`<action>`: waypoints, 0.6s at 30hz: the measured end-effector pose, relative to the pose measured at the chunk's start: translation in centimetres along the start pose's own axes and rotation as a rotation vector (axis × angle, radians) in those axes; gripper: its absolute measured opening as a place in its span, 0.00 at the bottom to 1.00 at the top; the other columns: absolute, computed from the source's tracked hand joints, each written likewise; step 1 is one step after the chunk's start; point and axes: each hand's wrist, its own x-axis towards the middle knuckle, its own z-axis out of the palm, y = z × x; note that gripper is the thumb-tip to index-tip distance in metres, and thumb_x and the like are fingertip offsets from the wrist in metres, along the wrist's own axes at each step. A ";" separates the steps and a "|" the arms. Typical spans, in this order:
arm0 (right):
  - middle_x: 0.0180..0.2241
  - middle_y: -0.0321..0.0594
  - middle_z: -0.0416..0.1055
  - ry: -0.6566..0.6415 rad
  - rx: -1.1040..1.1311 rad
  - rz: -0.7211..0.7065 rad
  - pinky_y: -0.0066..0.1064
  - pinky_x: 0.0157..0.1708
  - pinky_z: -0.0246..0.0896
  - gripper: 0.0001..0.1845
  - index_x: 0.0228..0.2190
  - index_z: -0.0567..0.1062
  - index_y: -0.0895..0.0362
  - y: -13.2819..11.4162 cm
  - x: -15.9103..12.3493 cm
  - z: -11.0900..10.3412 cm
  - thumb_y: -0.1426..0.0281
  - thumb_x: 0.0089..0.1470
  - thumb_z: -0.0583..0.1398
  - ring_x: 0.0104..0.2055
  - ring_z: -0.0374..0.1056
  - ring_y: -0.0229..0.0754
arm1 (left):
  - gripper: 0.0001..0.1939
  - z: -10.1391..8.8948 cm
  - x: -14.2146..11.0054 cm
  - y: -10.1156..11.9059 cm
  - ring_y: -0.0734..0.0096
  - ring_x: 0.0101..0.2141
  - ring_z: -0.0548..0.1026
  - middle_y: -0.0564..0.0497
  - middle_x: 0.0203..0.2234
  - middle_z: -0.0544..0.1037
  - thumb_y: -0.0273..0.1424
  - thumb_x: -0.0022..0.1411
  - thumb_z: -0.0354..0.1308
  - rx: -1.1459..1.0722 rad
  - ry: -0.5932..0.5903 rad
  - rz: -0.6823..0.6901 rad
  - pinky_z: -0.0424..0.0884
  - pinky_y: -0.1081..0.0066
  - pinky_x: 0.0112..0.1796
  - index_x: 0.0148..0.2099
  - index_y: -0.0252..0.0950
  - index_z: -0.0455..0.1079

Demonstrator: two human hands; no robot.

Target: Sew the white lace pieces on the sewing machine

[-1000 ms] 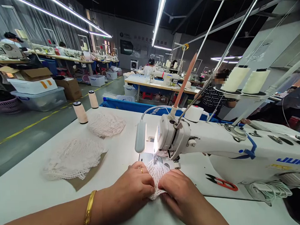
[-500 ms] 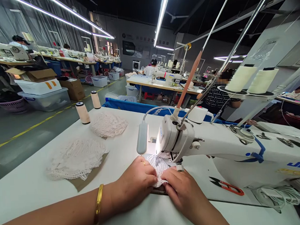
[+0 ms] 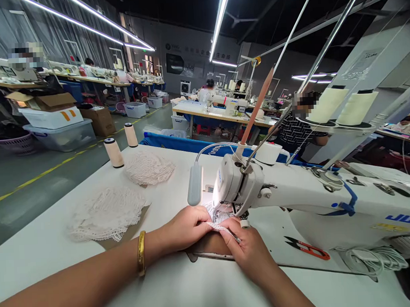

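A strip of white lace fabric [image 3: 215,226] lies under the head of the white sewing machine [image 3: 240,183], partly hidden by it. My left hand [image 3: 189,224] pinches the lace's near edge between thumb and fingers, just left of the needle area. On the other side, my right hand [image 3: 244,242] grips the same edge, its thumb and fingers closed. The needle itself is hard to make out. Left of my hands, a pile of lace pieces [image 3: 105,212] rests on brown card, and a second lace pile [image 3: 149,167] sits behind it.
Orange thread snips [image 3: 307,247] lie right of my right hand, near a coiled white cable [image 3: 376,259]. A grey lamp [image 3: 195,183] hangs beside the machine head. Two thread spools [image 3: 114,153] stand at the table's far left. Co-workers sit at machines beyond.
Both hands have moved forward, closer to the machine head, and the lace has gone further under it. More of the brown plate in front now shows.
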 end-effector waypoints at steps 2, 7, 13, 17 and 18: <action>0.36 0.37 0.77 0.018 0.015 0.014 0.33 0.39 0.67 0.13 0.39 0.76 0.50 -0.2 0.1 -0.1 0.67 0.72 0.52 0.39 0.73 0.46 | 0.20 -0.2 0.1 0.1 0.69 0.35 0.75 0.52 0.31 0.78 0.36 0.75 0.54 -0.013 -0.006 0.001 0.68 0.70 0.40 0.30 0.35 0.71; 0.36 0.39 0.77 -0.086 -0.060 -0.168 0.36 0.41 0.66 0.12 0.43 0.76 0.50 -0.7 -0.6 -0.9 0.73 0.70 0.53 0.40 0.72 0.47 | 0.11 0.4 -1.5 0.4 0.65 0.37 0.75 0.50 0.33 0.80 0.27 0.72 0.56 0.269 0.071 0.279 0.66 0.66 0.41 0.36 0.37 0.75; 0.37 0.38 0.76 -0.159 -0.227 -0.245 0.38 0.43 0.62 0.12 0.42 0.76 0.51 -1.4 -1.1 -1.7 0.78 0.68 0.56 0.40 0.71 0.46 | 0.09 1.1 -3.5 1.2 0.66 0.34 0.73 0.51 0.33 0.80 0.23 0.71 0.56 0.452 0.075 0.400 0.64 0.62 0.41 0.38 0.38 0.75; 0.40 0.38 0.77 -0.149 -0.202 -0.239 0.39 0.43 0.58 0.11 0.42 0.75 0.52 -1.0 -1.1 -1.4 0.78 0.68 0.55 0.40 0.69 0.46 | 0.10 1.1 -3.4 0.7 0.66 0.32 0.72 0.51 0.33 0.80 0.22 0.70 0.56 0.466 0.111 0.411 0.63 0.61 0.39 0.39 0.38 0.76; 0.40 0.38 0.77 -0.141 -0.201 -0.237 0.39 0.43 0.58 0.11 0.42 0.75 0.53 -0.9 -1.0 -1.3 0.78 0.68 0.55 0.40 0.69 0.47 | 0.10 1.2 -3.2 0.5 0.65 0.32 0.72 0.51 0.33 0.80 0.22 0.70 0.56 0.468 0.123 0.411 0.63 0.61 0.39 0.40 0.38 0.76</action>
